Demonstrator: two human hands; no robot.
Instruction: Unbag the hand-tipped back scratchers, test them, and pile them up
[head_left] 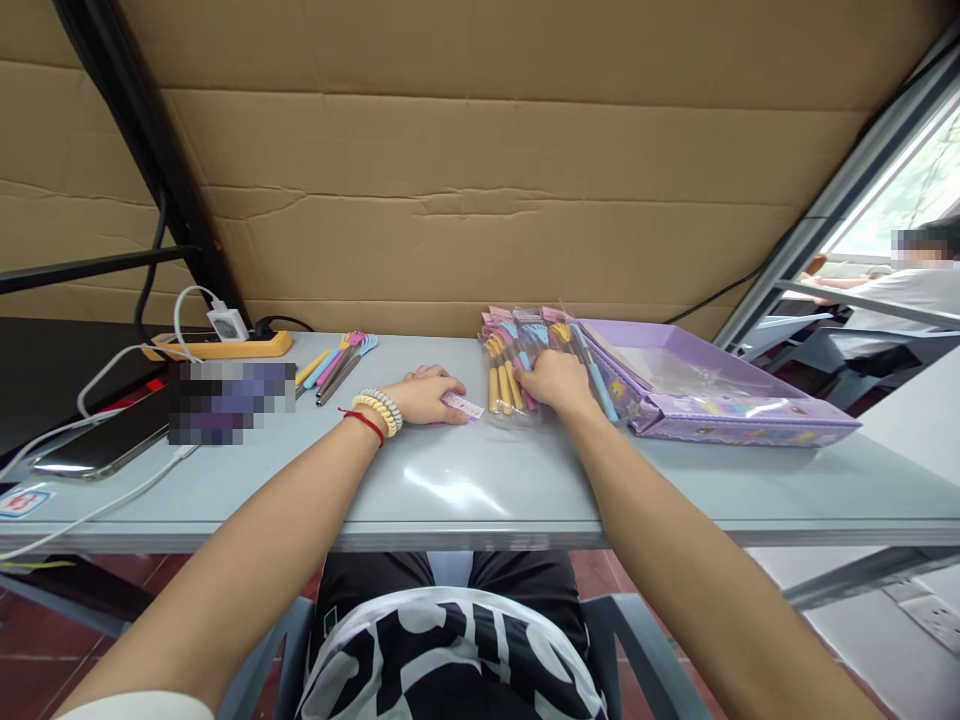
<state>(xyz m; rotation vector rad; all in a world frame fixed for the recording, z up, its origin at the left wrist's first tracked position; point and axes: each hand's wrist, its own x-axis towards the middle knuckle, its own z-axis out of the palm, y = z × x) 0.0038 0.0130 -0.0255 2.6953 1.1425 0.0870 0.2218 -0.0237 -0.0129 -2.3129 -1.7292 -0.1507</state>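
Left hand (426, 396) touches pink slip (466, 406), right hand (556, 381) bagged pens (504, 384) (both finger grips unclear)

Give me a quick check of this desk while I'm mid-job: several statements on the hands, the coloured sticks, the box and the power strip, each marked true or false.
1. The right hand is on the wrapped sticks. True.
2. The purple box is left of both hands. False: it is to their right.
3. The left hand touches a small pink slip. True.
4. The loose sticks lie between the hands. False: they lie left of the left hand.
5. The power strip is yellow. True.
6. The beaded bands are on the right wrist. False: they are on the left.
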